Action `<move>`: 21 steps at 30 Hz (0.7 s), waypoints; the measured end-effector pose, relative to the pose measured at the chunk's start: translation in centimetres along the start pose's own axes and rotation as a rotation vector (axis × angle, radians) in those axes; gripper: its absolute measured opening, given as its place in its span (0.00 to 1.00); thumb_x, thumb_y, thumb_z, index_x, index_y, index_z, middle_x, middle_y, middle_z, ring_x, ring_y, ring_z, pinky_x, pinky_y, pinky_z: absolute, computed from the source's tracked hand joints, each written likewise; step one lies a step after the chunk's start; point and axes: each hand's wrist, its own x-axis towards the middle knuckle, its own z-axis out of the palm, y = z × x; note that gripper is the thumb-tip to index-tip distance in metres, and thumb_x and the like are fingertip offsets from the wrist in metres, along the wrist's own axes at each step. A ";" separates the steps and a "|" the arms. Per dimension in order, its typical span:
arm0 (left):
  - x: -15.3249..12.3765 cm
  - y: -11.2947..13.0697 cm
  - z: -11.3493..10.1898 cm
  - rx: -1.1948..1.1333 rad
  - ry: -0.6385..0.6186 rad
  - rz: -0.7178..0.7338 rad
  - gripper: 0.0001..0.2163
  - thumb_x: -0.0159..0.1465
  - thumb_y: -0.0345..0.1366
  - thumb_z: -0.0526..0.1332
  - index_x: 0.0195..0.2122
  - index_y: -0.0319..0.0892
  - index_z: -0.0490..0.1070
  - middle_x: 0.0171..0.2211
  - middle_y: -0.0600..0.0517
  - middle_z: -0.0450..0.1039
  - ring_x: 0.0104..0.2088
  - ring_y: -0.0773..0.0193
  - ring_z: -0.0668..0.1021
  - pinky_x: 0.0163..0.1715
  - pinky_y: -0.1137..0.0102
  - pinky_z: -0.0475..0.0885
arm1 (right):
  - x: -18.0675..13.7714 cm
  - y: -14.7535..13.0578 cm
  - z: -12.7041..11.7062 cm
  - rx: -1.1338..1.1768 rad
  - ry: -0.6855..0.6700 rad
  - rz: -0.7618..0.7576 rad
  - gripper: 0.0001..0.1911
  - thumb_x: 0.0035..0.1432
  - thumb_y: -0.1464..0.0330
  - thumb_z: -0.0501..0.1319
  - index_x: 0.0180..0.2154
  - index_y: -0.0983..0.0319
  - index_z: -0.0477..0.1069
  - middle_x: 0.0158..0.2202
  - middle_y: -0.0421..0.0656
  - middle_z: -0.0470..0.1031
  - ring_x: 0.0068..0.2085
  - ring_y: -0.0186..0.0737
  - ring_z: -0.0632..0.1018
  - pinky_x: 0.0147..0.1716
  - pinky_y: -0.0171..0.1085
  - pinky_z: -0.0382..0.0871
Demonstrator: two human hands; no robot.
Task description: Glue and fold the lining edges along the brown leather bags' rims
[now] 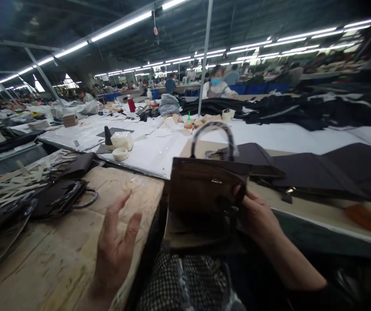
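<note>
A small dark brown handbag [201, 185] with an arched handle and a gold clasp stands upright in front of me, above my lap. My right hand [256, 214] grips its right side, fingers curled round the edge. My left hand [116, 242] hovers over the wooden worktable [59, 250], palm up, fingers spread, holding nothing, left of the bag.
More dark bags and handles [62, 196] lie at the table's left with pale paper strips [26, 177]. Dark leather panels [318, 170] lie to the right. A white-covered bench [159, 144] carries a tape roll and small items. People work at far tables.
</note>
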 end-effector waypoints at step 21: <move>-1.9 -1.6 3.7 -0.588 -0.895 -0.707 0.15 0.51 0.29 0.65 0.41 0.40 0.73 0.34 0.53 0.77 0.37 0.57 0.77 0.36 0.69 0.71 | -11.8 14.6 -8.5 0.400 0.519 0.192 0.13 0.51 0.65 0.66 0.42 0.54 0.78 0.42 0.40 0.83 0.41 0.46 0.82 0.45 0.50 0.79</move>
